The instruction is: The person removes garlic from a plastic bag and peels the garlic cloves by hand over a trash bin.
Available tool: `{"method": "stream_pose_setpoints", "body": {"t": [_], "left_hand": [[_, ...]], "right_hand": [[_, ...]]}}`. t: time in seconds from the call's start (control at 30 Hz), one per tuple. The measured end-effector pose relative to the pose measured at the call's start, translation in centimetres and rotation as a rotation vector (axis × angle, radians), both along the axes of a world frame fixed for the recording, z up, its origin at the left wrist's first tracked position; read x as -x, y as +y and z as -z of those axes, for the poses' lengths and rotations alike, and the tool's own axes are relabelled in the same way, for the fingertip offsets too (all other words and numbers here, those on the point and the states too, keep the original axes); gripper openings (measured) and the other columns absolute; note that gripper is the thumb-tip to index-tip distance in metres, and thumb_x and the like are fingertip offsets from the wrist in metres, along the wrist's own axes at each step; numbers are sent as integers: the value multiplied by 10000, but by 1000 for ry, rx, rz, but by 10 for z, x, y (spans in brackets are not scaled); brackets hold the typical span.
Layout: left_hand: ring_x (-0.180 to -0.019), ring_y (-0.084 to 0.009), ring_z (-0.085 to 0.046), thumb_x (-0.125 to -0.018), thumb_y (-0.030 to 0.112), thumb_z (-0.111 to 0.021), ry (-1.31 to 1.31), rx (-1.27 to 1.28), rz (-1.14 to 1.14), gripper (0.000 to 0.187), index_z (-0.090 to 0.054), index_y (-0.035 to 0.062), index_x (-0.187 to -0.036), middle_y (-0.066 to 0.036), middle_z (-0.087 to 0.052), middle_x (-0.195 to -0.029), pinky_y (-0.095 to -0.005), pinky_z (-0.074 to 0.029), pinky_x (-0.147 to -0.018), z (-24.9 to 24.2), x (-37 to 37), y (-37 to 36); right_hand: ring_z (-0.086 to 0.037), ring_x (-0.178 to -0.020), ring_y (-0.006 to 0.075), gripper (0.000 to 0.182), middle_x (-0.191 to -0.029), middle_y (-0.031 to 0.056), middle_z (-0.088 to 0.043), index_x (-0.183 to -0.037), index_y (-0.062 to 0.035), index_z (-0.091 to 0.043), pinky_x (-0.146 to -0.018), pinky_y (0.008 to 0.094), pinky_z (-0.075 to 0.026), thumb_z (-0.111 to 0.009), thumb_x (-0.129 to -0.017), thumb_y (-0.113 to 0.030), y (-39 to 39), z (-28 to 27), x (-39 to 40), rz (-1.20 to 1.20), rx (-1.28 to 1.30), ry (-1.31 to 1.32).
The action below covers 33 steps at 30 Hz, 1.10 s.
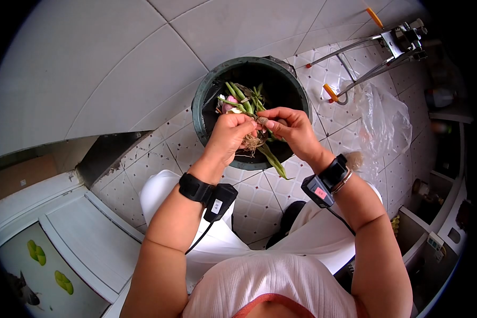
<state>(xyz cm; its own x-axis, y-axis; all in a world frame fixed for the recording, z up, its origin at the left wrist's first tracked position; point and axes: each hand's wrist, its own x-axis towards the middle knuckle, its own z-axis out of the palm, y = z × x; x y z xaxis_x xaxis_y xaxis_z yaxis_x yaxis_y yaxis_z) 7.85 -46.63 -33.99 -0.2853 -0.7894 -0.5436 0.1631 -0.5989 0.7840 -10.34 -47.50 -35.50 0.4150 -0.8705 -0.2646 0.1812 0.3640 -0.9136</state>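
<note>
My left hand (230, 135) and my right hand (293, 130) meet over a dark green bin (198, 114), fingers closed in a pinch. Between their fingertips is a small brownish piece of plant (263, 121); its exact kind I cannot tell. A tuft of stringy pale roots (252, 143) hangs just below my left fingers. Green stalks (240, 96) and a pinkish peel (230, 104) lie in the bin beyond my hands. One long green leaf (273, 162) droops over the bin's near rim.
A metal folding frame with orange grips (363, 78) stands on the tiled floor at the right, a clear plastic bag (385, 119) beside it. Shelves (442, 185) line the far right. A white cabinet (85, 233) is at the left, and a tiled wall (132, 63) rises behind the bin.
</note>
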Motion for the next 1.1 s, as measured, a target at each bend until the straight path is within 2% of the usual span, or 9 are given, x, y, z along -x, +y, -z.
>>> {"method": "stream_pose_setpoints", "body": {"t": [0.27,0.43,0.67,0.77,0.83,1.03,1.1], "left_hand": [[-520,-36,-470,-862,144,-567,32,-10,-5,155,-629,4,-839,5,-567,-670,-177,-290,-421,-4,-1,-3],[-527,-44,-479,-852,141,-575,1,-55,18,154,-629,-1,-832,-4,-568,-666,-176,-309,-428,-4,-1,-2],[-540,-58,-492,-815,107,-566,-32,23,-36,135,-626,-1,-762,-17,-570,-650,-181,-355,-464,3,-1,-4],[-548,-58,-494,-805,110,-566,-77,96,-58,141,-625,-2,-744,-21,-571,-646,-181,-359,-477,4,0,-3],[-548,-57,-493,-801,112,-566,-114,152,-50,143,-625,-2,-737,-22,-571,-643,-181,-359,-481,5,1,-2],[-533,-50,-475,-807,137,-579,-204,130,82,168,-627,2,-720,-18,-562,-624,-178,-352,-496,0,3,-2],[-537,-45,-467,-838,204,-606,-285,116,93,234,-626,4,-718,-8,-555,-618,-180,-350,-503,-1,5,-2]], "right_hand": [[-438,-600,21,213,-818,-4,-620,-1073,-1,-609,-519,167,-350,-579,-875,-73,-4,1,0,19,-25,10],[-428,-597,17,211,-814,-20,-612,-1076,-9,-612,-519,164,-347,-573,-883,-85,0,-3,-3,-22,84,143],[-414,-595,17,220,-822,-28,-603,-1104,-22,-592,-520,159,-342,-546,-899,-87,-1,-7,-4,-38,125,98],[-415,-603,17,223,-838,-26,-597,-1118,-26,-572,-523,161,-346,-525,-912,-97,-2,-5,-2,-118,104,131],[-419,-610,17,219,-856,-27,-587,-1122,-31,-561,-528,163,-351,-504,-923,-102,-1,1,-3,5,7,62],[-434,-631,11,214,-875,-35,-581,-1125,-44,-556,-547,152,-357,-486,-931,-101,-2,8,-1,70,-127,-118],[-436,-635,10,212,-874,-37,-580,-1122,-45,-559,-552,148,-359,-485,-932,-102,-2,7,-2,86,-150,-145]]}}
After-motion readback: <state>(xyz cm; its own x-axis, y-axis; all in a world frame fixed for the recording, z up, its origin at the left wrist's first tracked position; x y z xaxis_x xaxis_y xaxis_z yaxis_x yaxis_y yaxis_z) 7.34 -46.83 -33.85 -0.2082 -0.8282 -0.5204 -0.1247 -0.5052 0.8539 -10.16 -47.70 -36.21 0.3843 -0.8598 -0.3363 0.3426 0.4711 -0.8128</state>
